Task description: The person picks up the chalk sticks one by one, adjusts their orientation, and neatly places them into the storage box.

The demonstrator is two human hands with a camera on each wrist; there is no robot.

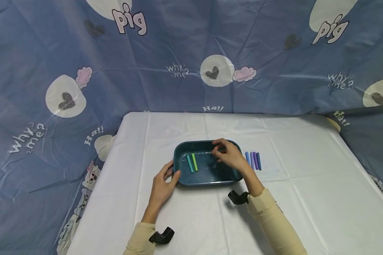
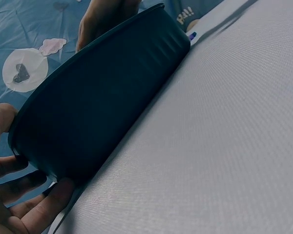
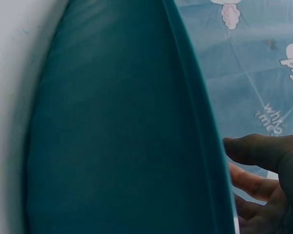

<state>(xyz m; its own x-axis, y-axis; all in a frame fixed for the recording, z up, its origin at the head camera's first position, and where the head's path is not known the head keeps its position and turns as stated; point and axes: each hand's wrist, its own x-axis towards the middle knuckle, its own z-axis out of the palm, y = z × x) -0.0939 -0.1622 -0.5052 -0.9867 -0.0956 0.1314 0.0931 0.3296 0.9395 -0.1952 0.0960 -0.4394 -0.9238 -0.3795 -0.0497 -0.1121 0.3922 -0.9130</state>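
A dark teal rectangular tray with rounded corners sits on the white-covered table. Inside, toward its left end, lie a teal stick and a lime green stick, short, slim and chalk-like. My left hand holds the tray's left end, thumb at the rim and fingers against the outer wall, as the left wrist view also shows. Over the tray's right part hovers my right hand, its fingers loosely bent and parted from the thumb, with nothing visible between them. In the right wrist view the tray's wall hides part of those fingers.
Just right of the tray, several similar sticks in blue, lavender, purple and navy lie side by side on the white cloth. A blue printed curtain hangs behind the table and along its sides. Each wrist carries a black camera mount.
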